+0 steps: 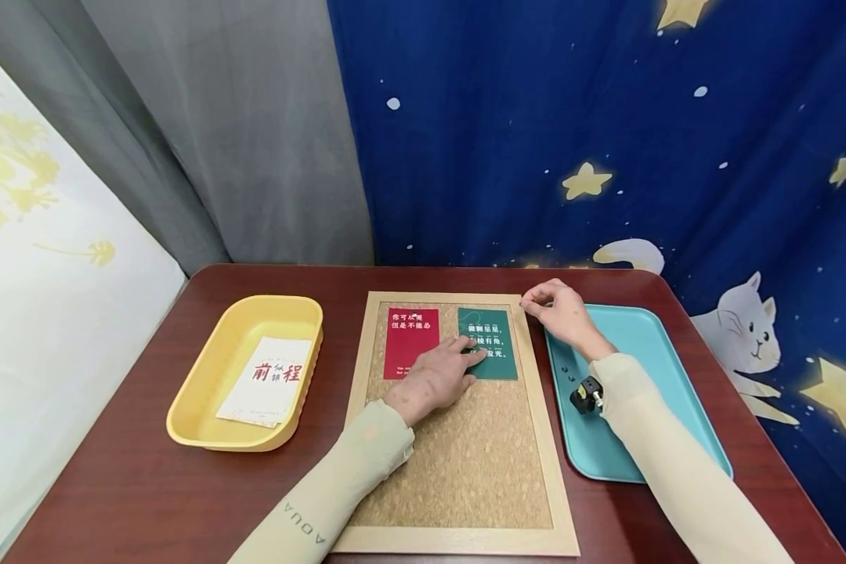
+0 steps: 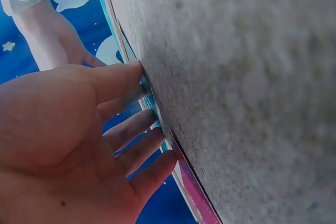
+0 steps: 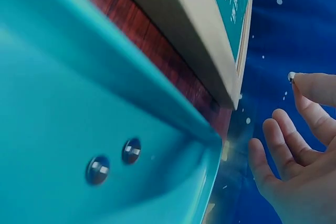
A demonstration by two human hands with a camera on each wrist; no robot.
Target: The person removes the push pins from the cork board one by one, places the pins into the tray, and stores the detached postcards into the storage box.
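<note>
My left hand [image 1: 432, 379] rests on a framed cork board [image 1: 479, 462], its extended fingertips touching the green card [image 1: 502, 323] with white writing near the top right. In the left wrist view, that hand's fingers [image 2: 149, 174] lie fairly straight against the board. Beyond the board's upper right corner, my right hand [image 1: 562, 315] is raised. Between its thumb and index finger it pinches a small shiny thumbtack [image 3: 291, 77]; the other fingers are loosely bent. A red card [image 1: 407, 345] lies on the board's upper left, with a tack [image 1: 414, 316] near its top.
Right of the board lies a turquoise tray [image 1: 638, 337] with silver thumbtacks [image 3: 98, 170] in it. A yellow basket [image 1: 211, 376] at the left holds white cards [image 1: 261, 392] with red writing. Curtains [image 1: 465, 157] hang behind the dark red table [image 1: 127, 470].
</note>
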